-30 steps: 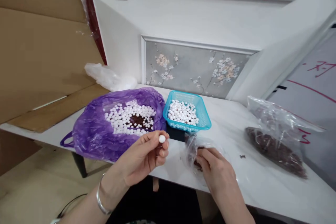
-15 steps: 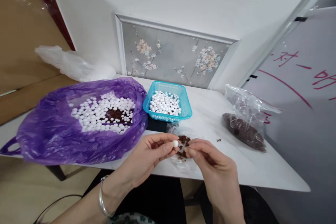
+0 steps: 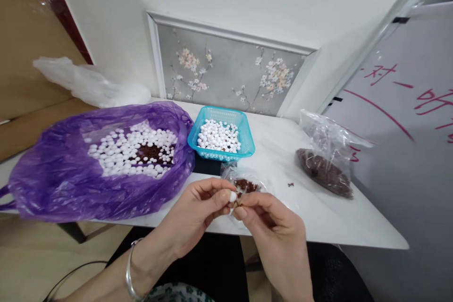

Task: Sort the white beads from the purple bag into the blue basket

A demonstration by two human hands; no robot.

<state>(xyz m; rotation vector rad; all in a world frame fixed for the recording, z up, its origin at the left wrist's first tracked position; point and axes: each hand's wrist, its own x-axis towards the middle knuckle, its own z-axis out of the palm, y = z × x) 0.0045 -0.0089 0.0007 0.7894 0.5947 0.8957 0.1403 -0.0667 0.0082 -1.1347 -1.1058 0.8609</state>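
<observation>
Round white bead, left hand pinching

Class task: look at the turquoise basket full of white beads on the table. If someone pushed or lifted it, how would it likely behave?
The basket looks like thin moulded plastic, so probably light and fairly stiff. It seems to rest partly on a dark block, so a push might tip it. The white beads are round and loose, so they would likely roll and spill.

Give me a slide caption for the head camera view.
Left hand pinches a white bead against the right hand, near a blue basket of beads.
</observation>
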